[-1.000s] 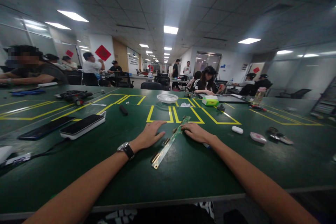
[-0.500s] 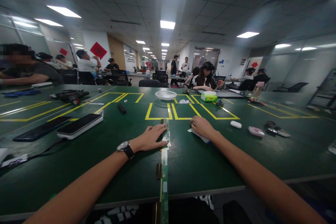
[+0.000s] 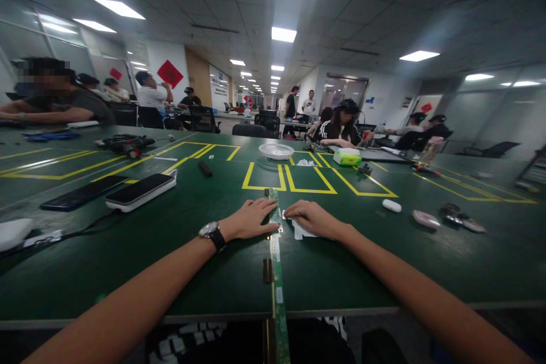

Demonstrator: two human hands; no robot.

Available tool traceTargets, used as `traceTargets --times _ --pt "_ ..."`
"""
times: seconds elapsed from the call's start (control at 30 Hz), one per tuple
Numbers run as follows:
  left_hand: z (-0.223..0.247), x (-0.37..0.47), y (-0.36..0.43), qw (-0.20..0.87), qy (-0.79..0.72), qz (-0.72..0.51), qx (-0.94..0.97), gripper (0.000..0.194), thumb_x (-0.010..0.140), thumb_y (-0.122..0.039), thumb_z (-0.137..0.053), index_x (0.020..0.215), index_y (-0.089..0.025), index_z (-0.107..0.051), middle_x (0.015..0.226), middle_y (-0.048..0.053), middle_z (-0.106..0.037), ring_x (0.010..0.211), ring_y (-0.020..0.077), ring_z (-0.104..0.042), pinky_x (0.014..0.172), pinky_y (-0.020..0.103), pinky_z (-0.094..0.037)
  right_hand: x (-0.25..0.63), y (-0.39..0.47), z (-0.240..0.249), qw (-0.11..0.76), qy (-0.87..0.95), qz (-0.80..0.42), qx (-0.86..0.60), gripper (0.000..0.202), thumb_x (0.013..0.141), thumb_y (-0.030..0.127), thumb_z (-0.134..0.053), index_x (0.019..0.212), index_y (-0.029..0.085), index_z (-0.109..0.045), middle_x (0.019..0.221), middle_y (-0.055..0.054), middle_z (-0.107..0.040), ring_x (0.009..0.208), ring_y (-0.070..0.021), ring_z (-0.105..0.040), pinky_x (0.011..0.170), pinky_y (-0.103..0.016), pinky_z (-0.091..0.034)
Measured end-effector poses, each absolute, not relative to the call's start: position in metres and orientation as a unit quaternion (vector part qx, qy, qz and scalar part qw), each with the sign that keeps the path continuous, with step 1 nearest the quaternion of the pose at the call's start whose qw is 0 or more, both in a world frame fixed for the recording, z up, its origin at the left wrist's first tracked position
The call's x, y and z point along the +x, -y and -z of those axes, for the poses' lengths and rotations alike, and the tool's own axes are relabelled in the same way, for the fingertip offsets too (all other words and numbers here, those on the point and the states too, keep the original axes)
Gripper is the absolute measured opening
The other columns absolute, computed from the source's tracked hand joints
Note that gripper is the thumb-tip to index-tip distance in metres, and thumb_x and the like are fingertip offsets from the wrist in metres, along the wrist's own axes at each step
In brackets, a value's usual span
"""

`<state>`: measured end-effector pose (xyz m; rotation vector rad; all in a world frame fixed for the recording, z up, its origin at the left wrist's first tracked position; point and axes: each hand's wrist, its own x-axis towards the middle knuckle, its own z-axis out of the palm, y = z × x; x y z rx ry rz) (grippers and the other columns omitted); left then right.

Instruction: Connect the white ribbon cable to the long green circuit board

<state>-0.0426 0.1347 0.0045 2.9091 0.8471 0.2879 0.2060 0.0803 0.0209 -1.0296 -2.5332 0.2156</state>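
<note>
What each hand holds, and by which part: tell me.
Left hand: laid on the green board near its far end. Right hand: over a white sheet, grip unclear.

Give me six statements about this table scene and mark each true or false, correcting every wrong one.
1. The left hand lies on the circuit board. True.
2. The right hand holds a white sheet. True.
3. A white basket stands on the table beyond both hands. True.
4. The circuit board lies wholly within the table. False: its near end reaches past the near edge.
5. The white sheet is left of the circuit board. False: it is to the right.
6. The left hand's wrist is bare. False: it bears a watch.
</note>
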Motion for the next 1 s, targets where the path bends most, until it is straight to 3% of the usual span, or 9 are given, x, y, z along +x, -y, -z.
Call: traceTargets --times 0.37,0.6,1.0 --pt "-0.001 -0.043 -0.137 0.059 -0.272 -0.105 0.955 0.073 0.095 -0.070 -0.031 0.151 -0.023 -0.031 0.158 0.011 -0.030 0.142 0.0310 -0.030 0.110 0.049 -0.026 0.200 -0.075 -0.023 0.178 0.905 -0.056 -0.383 0.034 0.096 0.014 -0.045 0.122 0.016 -0.067 0.122 -0.012 -0.066 0.113 -0.0224 -0.057 0.099 -0.038 -0.045" --pt "-0.001 -0.044 -0.140 0.082 -0.243 -0.077 0.964 0.070 0.097 -0.067 -0.032 0.154 -0.026 -0.024 0.160 0.009 -0.024 0.145 0.0316 -0.023 0.111 0.053 -0.019 0.210 -0.081 -0.013 0.185 0.921 -0.066 -0.336 0.040 0.093 0.009 -0.045 0.128 0.018 -0.063 0.127 -0.011 -0.063 0.119 -0.0212 -0.056 0.104 -0.039 -0.043" --pt "0.001 -0.047 -0.139 0.079 -0.217 -0.067 0.971 0.068 0.100 -0.063 -0.029 0.155 -0.023 -0.020 0.161 0.011 -0.019 0.148 0.0279 -0.019 0.114 0.049 -0.017 0.212 -0.084 -0.005 0.208 0.927 -0.074 -0.303 0.042 0.092 0.006 -0.044 0.128 0.016 -0.063 0.126 -0.012 -0.063 0.120 -0.0208 -0.055 0.105 -0.040 -0.043"
